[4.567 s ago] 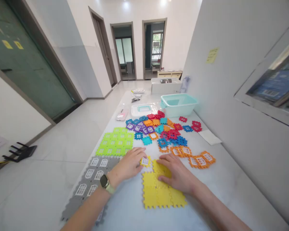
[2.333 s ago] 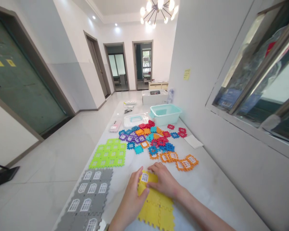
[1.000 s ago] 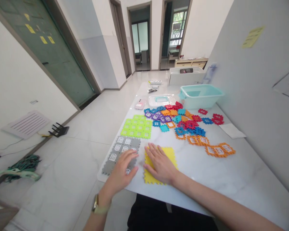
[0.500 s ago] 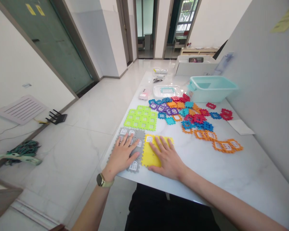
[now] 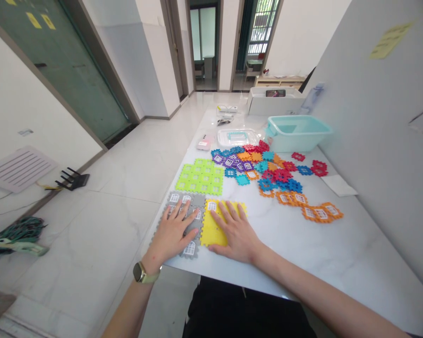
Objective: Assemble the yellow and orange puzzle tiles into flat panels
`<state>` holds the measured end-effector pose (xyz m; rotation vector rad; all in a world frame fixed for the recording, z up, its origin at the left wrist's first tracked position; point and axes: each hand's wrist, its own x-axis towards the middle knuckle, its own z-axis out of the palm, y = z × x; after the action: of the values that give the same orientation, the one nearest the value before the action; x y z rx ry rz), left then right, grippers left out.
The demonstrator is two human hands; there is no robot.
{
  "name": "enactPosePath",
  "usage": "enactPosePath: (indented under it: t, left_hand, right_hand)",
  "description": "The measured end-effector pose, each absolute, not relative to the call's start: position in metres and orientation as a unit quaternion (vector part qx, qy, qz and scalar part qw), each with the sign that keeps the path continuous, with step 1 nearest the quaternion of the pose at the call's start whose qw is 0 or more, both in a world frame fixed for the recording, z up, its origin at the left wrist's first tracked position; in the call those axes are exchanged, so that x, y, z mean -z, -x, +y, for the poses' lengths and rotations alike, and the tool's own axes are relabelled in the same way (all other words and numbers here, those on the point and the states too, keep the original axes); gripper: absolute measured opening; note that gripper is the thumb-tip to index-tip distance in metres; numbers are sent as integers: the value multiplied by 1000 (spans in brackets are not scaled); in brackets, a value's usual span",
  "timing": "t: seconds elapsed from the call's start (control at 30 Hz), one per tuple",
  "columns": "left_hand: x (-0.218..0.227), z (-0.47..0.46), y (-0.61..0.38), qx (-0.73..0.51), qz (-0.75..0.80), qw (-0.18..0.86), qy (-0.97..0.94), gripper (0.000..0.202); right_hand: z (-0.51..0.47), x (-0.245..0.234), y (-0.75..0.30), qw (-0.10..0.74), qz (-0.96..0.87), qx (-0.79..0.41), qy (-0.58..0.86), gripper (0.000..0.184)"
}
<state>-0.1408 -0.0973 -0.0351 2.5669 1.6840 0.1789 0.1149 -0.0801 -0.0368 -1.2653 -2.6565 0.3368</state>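
Resting on the yellow panel, the right hand is spread wide, gripping nothing. Just left of the yellow panel, the left hand lies spread over the grey panel, likewise gripping nothing. Beyond the yellow panel, the table holds the green panel, tiles and tub.

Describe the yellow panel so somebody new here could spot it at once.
On the white table, look toward the near edge, where the person's hands are. The yellow panel lies under the right hand, beside the gray panel under the left hand. Unlike the gray one, with several white windows, it shows just one, at its far left corner.
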Motion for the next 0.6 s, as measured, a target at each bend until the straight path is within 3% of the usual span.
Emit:
enactPosePath:
  t: [0.6]
  left_hand:
    - [30,-95,141,-65,548,51,-833,57]
  right_hand:
    - [-82,39,-108,106,-886,-117,436,95]
